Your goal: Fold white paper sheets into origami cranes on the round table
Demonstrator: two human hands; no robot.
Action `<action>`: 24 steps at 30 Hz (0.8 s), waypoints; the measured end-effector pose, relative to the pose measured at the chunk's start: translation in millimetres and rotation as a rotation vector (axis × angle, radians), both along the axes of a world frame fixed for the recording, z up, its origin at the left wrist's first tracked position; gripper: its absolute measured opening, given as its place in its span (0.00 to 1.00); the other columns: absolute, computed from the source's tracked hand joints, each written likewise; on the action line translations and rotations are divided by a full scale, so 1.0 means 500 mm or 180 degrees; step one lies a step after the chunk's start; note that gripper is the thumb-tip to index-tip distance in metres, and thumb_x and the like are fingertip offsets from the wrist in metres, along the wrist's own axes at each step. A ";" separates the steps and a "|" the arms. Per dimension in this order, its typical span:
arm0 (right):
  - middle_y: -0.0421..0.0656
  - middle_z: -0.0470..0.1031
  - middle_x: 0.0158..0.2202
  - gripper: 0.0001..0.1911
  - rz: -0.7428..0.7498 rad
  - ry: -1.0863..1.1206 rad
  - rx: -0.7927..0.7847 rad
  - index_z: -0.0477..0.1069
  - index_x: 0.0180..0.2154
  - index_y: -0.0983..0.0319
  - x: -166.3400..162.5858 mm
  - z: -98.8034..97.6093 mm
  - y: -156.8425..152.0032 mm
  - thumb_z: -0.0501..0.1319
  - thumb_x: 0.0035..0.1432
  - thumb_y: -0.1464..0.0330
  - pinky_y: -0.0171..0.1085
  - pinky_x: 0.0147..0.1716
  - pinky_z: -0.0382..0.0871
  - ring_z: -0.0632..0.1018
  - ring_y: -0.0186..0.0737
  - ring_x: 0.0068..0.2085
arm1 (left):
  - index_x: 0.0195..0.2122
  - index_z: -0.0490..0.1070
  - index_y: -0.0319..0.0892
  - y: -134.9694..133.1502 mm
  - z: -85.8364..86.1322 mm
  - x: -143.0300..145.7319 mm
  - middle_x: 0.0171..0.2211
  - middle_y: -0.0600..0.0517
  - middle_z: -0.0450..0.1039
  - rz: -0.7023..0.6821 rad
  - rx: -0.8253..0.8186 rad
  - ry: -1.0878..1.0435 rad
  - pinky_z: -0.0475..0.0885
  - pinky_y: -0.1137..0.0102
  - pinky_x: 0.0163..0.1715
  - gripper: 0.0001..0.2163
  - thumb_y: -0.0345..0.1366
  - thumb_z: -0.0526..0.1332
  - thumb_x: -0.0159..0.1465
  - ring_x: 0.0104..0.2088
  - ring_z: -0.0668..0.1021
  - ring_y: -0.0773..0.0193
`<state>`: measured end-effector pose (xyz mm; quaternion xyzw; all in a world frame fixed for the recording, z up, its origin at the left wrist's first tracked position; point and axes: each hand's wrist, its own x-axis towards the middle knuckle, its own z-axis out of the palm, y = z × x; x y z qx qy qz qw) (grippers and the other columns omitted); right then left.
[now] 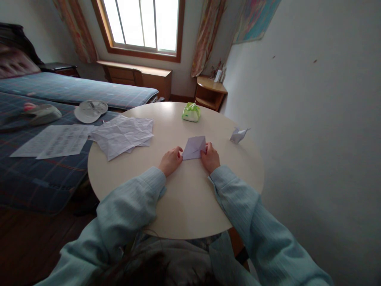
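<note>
A folded sheet of white paper point(194, 147) with creases across its face is between my hands, over the middle of the round table point(190, 198). My left hand point(172, 160) pinches its lower left corner between thumb and fingers. At its right edge, my right hand point(210, 158) grips the paper, the thumb on the near face and the fingers partly hidden behind. Off to the right stands a small folded paper figure point(238, 135) with pointed ends, touched by neither hand.
Several creased white sheets point(125, 135) lie at the table's left edge, beside printed pages point(64, 141) on the bed. A green tissue pack point(191, 112) sits at the far side. A white cap point(91, 111) rests on the plaid bed. The wall point(312, 139) runs along the right.
</note>
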<state>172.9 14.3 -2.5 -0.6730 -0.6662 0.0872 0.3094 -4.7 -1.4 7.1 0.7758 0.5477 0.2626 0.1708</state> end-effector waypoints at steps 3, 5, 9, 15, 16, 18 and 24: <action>0.45 0.71 0.35 0.11 -0.0144 0.0168 0.0319 0.59 0.39 0.63 -0.002 0.003 0.002 0.49 0.52 0.72 0.35 0.35 0.64 0.71 0.38 0.35 | 0.38 0.65 0.39 0.000 0.000 0.000 0.27 0.52 0.70 -0.0001 -0.0016 0.0005 0.65 0.73 0.28 0.09 0.28 0.54 0.55 0.26 0.71 0.67; 0.44 0.69 0.33 0.09 -0.0275 0.0256 0.0623 0.59 0.37 0.63 -0.003 0.008 0.001 0.50 0.51 0.71 0.35 0.35 0.64 0.70 0.36 0.33 | 0.38 0.65 0.39 0.000 -0.001 0.001 0.26 0.52 0.70 -0.0015 -0.0003 0.0016 0.65 0.73 0.28 0.09 0.29 0.54 0.55 0.26 0.71 0.67; 0.42 0.66 0.29 0.04 -0.0168 0.0244 0.1069 0.59 0.32 0.63 -0.012 0.019 -0.013 0.50 0.50 0.72 0.35 0.34 0.65 0.68 0.35 0.31 | 0.38 0.65 0.39 0.000 -0.005 0.003 0.27 0.52 0.70 -0.0011 0.0029 0.0053 0.65 0.73 0.28 0.09 0.29 0.54 0.55 0.26 0.71 0.67; 0.41 0.68 0.29 0.04 0.1125 0.0263 0.1028 0.63 0.32 0.62 -0.031 0.015 -0.030 0.52 0.52 0.71 0.32 0.30 0.66 0.69 0.31 0.28 | 0.38 0.65 0.39 -0.001 -0.004 0.006 0.27 0.52 0.71 0.0013 0.0058 0.0106 0.66 0.73 0.30 0.10 0.30 0.54 0.55 0.27 0.72 0.67; 0.41 0.69 0.29 0.05 0.1347 0.0285 0.0982 0.64 0.32 0.63 -0.032 0.010 -0.028 0.52 0.52 0.72 0.31 0.30 0.66 0.70 0.31 0.28 | 0.38 0.66 0.40 -0.001 -0.003 0.006 0.27 0.52 0.71 0.0016 0.0046 0.0096 0.66 0.73 0.30 0.10 0.30 0.54 0.55 0.27 0.72 0.67; 0.42 0.70 0.30 0.07 0.1740 0.0254 0.0899 0.67 0.34 0.63 -0.031 -0.001 -0.021 0.53 0.50 0.75 0.32 0.31 0.67 0.72 0.32 0.31 | 0.39 0.66 0.40 -0.002 -0.001 0.005 0.27 0.53 0.71 0.0026 0.0003 0.0044 0.66 0.73 0.30 0.10 0.31 0.54 0.55 0.27 0.72 0.67; 0.43 0.71 0.33 0.10 0.2320 0.0088 0.0753 0.73 0.31 0.61 -0.024 -0.020 -0.002 0.56 0.48 0.77 0.36 0.39 0.68 0.73 0.35 0.36 | 0.39 0.67 0.40 0.005 -0.003 0.004 0.27 0.53 0.72 0.0147 -0.0131 -0.0226 0.65 0.74 0.28 0.10 0.32 0.55 0.56 0.26 0.72 0.68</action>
